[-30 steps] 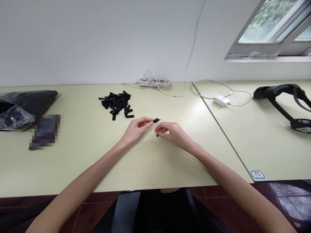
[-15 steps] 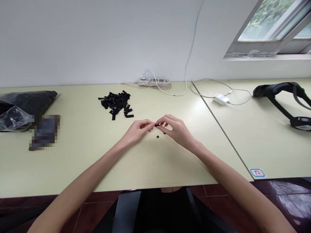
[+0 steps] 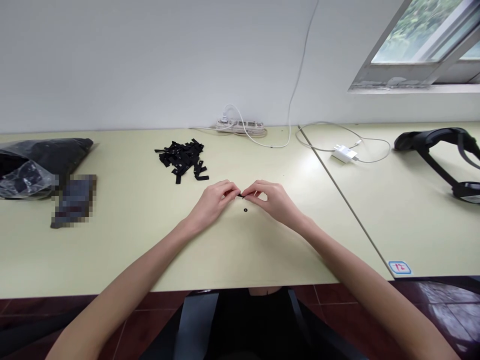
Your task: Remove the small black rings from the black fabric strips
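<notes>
Between my fingertips, just above the pale table, is a small black piece (image 3: 241, 195), mostly hidden, so its exact kind does not show. My left hand (image 3: 217, 200) pinches it from the left with thumb and forefinger. From the right, my right hand (image 3: 269, 196) is closed on it in a pinch too. A tiny black ring (image 3: 245, 210) lies on the table just below the fingertips. Beyond my left hand a loose heap of short black strips (image 3: 183, 157) is spread out, several showing a small hole.
A clear plastic bag of black material (image 3: 48, 162) lies at the left, near a blurred-out dark object (image 3: 75, 201). By the wall are a power strip (image 3: 240, 127) and white cable. To the right, past the table seam, are a white charger (image 3: 344, 153) and a black headset (image 3: 431, 140).
My fingertips have shifted slightly on the small black piece, and my right fingers are drawn closer together. The whole view has moved a little; the heap and ring stay in place.
</notes>
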### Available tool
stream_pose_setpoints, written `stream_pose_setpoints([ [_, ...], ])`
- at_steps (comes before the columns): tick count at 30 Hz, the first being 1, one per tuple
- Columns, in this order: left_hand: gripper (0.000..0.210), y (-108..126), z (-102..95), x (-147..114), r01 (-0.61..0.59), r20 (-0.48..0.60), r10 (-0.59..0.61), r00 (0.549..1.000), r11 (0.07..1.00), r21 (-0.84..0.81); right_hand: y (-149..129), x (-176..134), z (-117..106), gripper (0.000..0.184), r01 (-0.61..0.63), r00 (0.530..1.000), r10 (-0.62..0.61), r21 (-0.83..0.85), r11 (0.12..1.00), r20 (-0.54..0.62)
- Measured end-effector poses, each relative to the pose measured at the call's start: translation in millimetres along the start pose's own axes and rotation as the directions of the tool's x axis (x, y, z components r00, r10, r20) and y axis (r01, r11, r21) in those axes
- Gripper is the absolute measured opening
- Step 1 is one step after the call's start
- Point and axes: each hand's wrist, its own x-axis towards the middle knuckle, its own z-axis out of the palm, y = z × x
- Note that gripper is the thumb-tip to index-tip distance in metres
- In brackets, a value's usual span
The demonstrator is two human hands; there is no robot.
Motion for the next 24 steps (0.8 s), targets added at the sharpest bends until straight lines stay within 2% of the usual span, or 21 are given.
stream_pose_setpoints([
  [5, 0.031, -2.3, 1.3, 1.7, 0.012, 0.0, -0.012, 1.0, 0.999, -0.038, -1.1, 0.8, -2.2, 0.011, -0.088, 0.994, 0.086, 0.042, 0.995, 0.064],
  [9, 0.029, -3.6, 1.1, 1.9, 0.05, 0.003, -0.051, 0.999, 0.983, -0.174, -1.2, 1.4, -3.4, 0.014, -0.134, 0.991, 0.133, 0.061, 0.989, 0.014],
  [12, 0.028, -6.1, 0.9, 2.5, 0.09, 0.024, -0.087, 0.996, 0.944, -0.316, -3.9, 3.1, -6.5, 0.015, -0.198, 0.98, 0.2, 0.2, 0.96, 0.006],
  [16, 0.034, -11.0, 0.9, 4.3, 0.116, 0.007, -0.123, 0.992, 0.914, -0.39, -12.4, 6.1, -15.4, 0.021, -0.281, 0.953, 0.301, 0.431, 0.857, 0.023],
  [19, 0.035, -11.5, 1.3, 3.1, 0.123, 0.013, -0.126, 0.992, 0.935, -0.333, -14.0, 8.2, -23.3, 0.022, -0.297, 0.936, 0.352, 0.5, 0.813, -0.016],
  [21, 0.034, -9.8, 2.1, 0.5, 0.111, 0.092, -0.093, 0.991, 0.97, -0.217, -9.7, 9.5, -28.8, 0.022, -0.295, 0.926, 0.373, 0.525, 0.799, -0.048],
  [24, 0.034, -7.6, 4.6, -3.5, 0.032, 0.229, -0.017, 0.973, 0.998, -0.061, 1.7, 11.5, -37.3, 0.023, -0.299, 0.905, 0.416, 0.552, 0.778, -0.095],
])
